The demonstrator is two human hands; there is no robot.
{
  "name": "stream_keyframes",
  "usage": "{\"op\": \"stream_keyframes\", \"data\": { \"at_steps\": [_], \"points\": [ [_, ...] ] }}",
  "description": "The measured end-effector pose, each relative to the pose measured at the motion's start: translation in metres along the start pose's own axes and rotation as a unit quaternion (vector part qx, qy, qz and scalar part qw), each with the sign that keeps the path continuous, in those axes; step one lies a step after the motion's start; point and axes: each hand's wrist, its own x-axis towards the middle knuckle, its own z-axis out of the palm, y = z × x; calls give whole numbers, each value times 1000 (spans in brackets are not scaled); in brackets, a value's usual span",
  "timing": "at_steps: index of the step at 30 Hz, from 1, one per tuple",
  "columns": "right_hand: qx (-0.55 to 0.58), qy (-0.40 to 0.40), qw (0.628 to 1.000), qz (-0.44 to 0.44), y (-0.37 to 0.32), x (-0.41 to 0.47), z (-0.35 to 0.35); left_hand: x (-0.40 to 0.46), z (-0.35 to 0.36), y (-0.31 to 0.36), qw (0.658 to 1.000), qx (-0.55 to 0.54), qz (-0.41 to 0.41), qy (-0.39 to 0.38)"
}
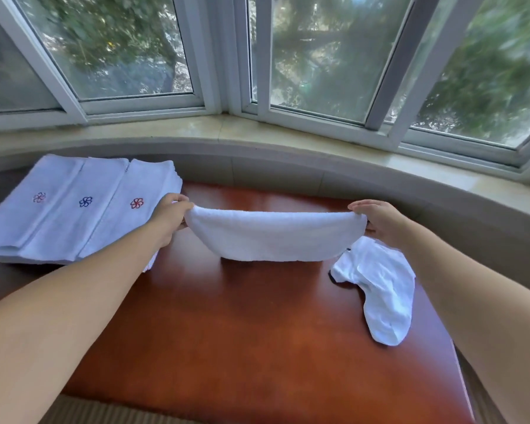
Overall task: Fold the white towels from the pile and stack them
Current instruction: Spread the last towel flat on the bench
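1. presently, your left hand and right hand each pinch one end of the white towel, which hangs doubled above the counter.
2. keep both grips level so the edges align.
3. lower it flat, then fold towards the stack of folded towels on your left.
4. the crumpled towel waits at your right.

Single head-worn wide-angle view, looking forward and down from above table; both forearms reach in from bottom corners; tabletop close below, bay window beyond far edge; strong lens curvature at frame edges
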Motion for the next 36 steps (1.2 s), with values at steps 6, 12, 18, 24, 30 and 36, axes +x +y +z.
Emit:
{"op": "stream_keyframes", "data": {
  "at_steps": [6,12,18,24,30,36],
  "points": [
    [7,-45,998,-32,-37,-18,-3,-13,-13,38,999,3,32,-44],
    [-216,-91,971,-42,-46,-35,4,-16,-31,49,954,209,12,-213],
    [-448,-64,891,-44,-40,-45,16,-21,-26,41,862,448,79,-222],
    [-502,31,847,-173,-37,-44,11,-19,-26,37,858,458,207,-102],
    [-490,37,849,-196,-36,-59,10,-29,-39,38,842,475,229,-112],
    [-445,-117,888,23,-16,-85,8,-54,-48,21,814,496,1,-302]
  ]
}}
